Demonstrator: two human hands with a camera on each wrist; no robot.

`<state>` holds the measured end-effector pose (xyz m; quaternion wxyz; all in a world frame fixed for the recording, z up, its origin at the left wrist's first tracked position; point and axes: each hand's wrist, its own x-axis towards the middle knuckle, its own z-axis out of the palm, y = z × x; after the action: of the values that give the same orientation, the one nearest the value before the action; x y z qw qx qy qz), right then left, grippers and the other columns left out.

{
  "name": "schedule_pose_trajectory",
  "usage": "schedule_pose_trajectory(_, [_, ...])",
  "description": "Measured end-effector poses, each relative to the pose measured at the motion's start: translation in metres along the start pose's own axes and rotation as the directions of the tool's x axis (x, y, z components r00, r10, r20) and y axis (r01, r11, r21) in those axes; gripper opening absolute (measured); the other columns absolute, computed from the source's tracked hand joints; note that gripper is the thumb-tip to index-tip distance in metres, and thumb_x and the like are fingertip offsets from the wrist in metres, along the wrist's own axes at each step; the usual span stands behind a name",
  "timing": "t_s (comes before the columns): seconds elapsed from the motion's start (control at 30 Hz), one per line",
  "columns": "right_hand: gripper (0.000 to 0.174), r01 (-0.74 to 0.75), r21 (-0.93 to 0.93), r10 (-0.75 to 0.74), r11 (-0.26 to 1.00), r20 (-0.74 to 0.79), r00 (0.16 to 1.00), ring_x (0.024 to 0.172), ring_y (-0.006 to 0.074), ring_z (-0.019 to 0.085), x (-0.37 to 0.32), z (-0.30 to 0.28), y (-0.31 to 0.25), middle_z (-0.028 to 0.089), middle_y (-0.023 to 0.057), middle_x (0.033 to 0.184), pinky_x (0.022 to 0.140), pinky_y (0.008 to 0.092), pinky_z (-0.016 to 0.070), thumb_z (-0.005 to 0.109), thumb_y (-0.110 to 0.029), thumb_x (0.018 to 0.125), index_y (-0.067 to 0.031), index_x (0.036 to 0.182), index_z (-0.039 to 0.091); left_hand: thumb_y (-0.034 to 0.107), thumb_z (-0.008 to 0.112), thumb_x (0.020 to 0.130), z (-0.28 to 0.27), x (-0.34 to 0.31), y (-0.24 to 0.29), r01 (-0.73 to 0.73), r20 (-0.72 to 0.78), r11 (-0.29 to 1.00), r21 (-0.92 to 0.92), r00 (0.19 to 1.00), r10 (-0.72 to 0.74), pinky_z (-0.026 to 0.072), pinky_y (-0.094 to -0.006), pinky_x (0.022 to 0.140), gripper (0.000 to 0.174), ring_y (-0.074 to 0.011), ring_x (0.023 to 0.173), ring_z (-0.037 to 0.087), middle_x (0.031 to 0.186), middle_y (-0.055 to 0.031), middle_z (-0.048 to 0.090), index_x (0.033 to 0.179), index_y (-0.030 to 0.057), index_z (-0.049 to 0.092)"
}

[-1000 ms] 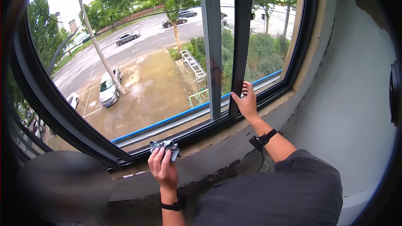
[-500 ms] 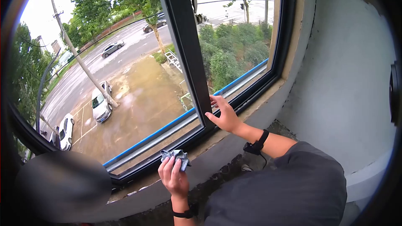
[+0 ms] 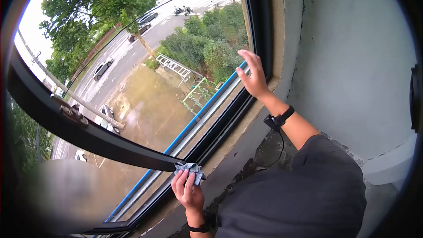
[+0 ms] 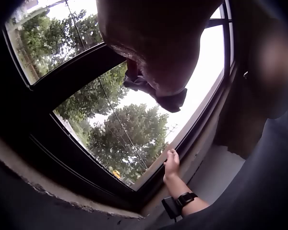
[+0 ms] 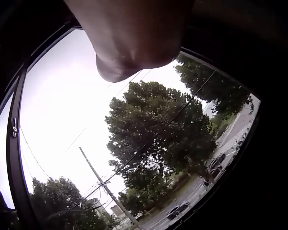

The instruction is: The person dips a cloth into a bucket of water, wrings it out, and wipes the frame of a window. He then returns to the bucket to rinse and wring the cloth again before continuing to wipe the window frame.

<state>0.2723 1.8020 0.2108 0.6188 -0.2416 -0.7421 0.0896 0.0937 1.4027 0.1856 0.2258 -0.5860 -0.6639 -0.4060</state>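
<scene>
In the head view my left hand [image 3: 188, 194] pinches a crumpled grey-blue cloth [image 3: 190, 174] between fingers and thumb. The cloth overlaps the lower end of a dark window sash upright [image 3: 132, 147], close over the bottom track [image 3: 207, 134]. My right hand [image 3: 254, 77] is raised near the right end of the window frame [image 3: 260, 22], fingers spread apart and holding nothing. In the left wrist view the cloth [image 4: 170, 100] is a dark shape under my left hand [image 4: 153, 43]. The right wrist view has the back part of my right hand [image 5: 134, 43] at the top, its fingers hidden.
A metal latch [image 3: 74, 113] sits on the sash upright. Below the track runs a rough sill [image 3: 227, 150], with a grey wall [image 3: 352, 61] to the right. Outside, past a blue rail [image 3: 194, 121], are a ladder [image 3: 174, 66], parked cars and a road.
The sash upright has shifted left, away from the right hand, which has come off it and moved toward the frame's right end. The head view has turned. The left hand keeps the cloth.
</scene>
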Motion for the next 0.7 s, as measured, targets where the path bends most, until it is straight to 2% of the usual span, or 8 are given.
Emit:
schedule_pose_trajectory(0.1, [0.058,-0.083,-0.115,0.054,0.990,-0.236,0.970,0.139,0.0372,0.045,0.029,0.001,0.080,0.048,0.0203,0.150,0.119,0.0464,0.0343,0.062,-0.022,0.101,-0.0020,0.153,0.044,-0.005,0.071,0.078,0.031,0.023,0.017,-0.047,0.070,0.999,-0.014,0.996,0.048,0.0517,-0.0491,0.101,0.028,-0.0387,0.112,0.066,0.113,-0.0157,0.072,0.105,0.0037,0.074])
schedule_pose_trajectory(0.17, [0.065,-0.178,-0.122,0.147,0.976,-0.226,0.963,0.145,0.0407,0.040,0.029,0.012,0.119,0.039,0.0241,0.160,0.122,0.0486,0.0291,0.057,-0.024,0.104,0.0004,0.159,0.033,-0.006,0.069,0.077,0.053,0.036,0.031,-0.064,0.131,0.997,-0.034,0.989,0.068,0.0524,-0.0484,0.100,0.029,-0.0383,0.112,0.066,0.113,-0.0150,0.072,0.104,0.0042,0.074])
schedule_pose_trajectory(0.23, [0.065,-0.156,-0.172,0.115,0.973,-0.224,0.968,0.146,0.0430,0.038,0.024,0.023,0.136,0.037,0.0256,0.161,0.122,0.0515,0.0272,0.054,-0.028,0.105,0.0024,0.159,0.032,-0.007,0.065,0.074,0.071,0.049,0.041,-0.080,0.193,0.996,-0.047,0.977,0.088,0.0535,-0.0469,0.098,0.034,-0.0376,0.112,0.067,0.112,-0.0147,0.072,0.104,0.0056,0.075])
schedule_pose_trajectory(0.37, [0.072,-0.239,-0.058,0.208,0.969,-0.331,0.920,0.149,0.0470,0.032,0.023,0.052,0.137,0.032,0.0278,0.164,0.123,0.0547,0.0208,0.047,-0.040,0.106,0.0040,0.160,0.029,-0.010,0.064,0.070,0.088,0.056,0.044,-0.004,0.245,0.999,-0.044,0.969,0.014,0.0534,-0.0469,0.098,0.040,-0.0375,0.112,0.067,0.113,-0.0146,0.072,0.105,0.0058,0.075])
schedule_pose_trajectory(0.5, [0.078,-0.258,-0.067,0.227,0.964,-0.300,0.926,0.151,0.0477,0.029,0.021,0.052,0.132,0.029,0.0291,0.165,0.124,0.0557,0.0195,0.044,-0.047,0.107,0.0059,0.161,0.025,-0.011,0.066,0.068,0.097,0.063,0.038,0.009,0.278,1.000,-0.026,0.961,-0.001,0.0533,-0.0469,0.098,0.040,-0.0380,0.112,0.067,0.113,-0.0151,0.073,0.105,0.0052,0.075])
schedule_pose_trajectory(0.57, [0.084,-0.203,-0.094,0.169,0.975,-0.286,0.943,0.151,0.0489,0.027,0.022,0.051,0.133,0.026,0.0319,0.165,0.124,0.0560,0.0184,0.042,-0.053,0.107,0.0084,0.161,0.022,-0.011,0.067,0.069,0.105,0.065,0.038,0.026,0.223,0.998,-0.052,0.975,-0.014,0.0530,-0.0474,0.098,0.040,-0.0381,0.112,0.067,0.114,-0.0154,0.073,0.105,0.0049,0.075])
schedule_pose_trajectory(0.6, [0.089,-0.221,-0.103,0.188,0.970,-0.264,0.946,0.151,0.0498,0.026,0.021,0.052,0.134,0.024,0.0339,0.165,0.124,0.0561,0.0178,0.038,-0.058,0.107,0.0099,0.160,0.019,-0.010,0.067,0.070,0.110,0.068,0.039,0.036,0.212,0.997,-0.073,0.977,-0.020,0.0524,-0.0483,0.099,0.040,-0.0383,0.113,0.067,0.114,-0.0154,0.073,0.106,0.0052,0.075])
schedule_pose_trajectory(0.7, [0.091,-0.222,-0.082,0.194,0.972,-0.263,0.945,0.152,0.0497,0.024,0.021,0.054,0.133,0.022,0.0337,0.165,0.124,0.0566,0.0173,0.038,-0.060,0.106,0.0094,0.161,0.018,-0.010,0.067,0.070,0.123,0.079,0.046,0.014,0.206,0.992,-0.126,0.978,0.012,0.0520,-0.0490,0.099,0.041,-0.0387,0.112,0.067,0.114,-0.0153,0.073,0.107,0.0056,0.075])
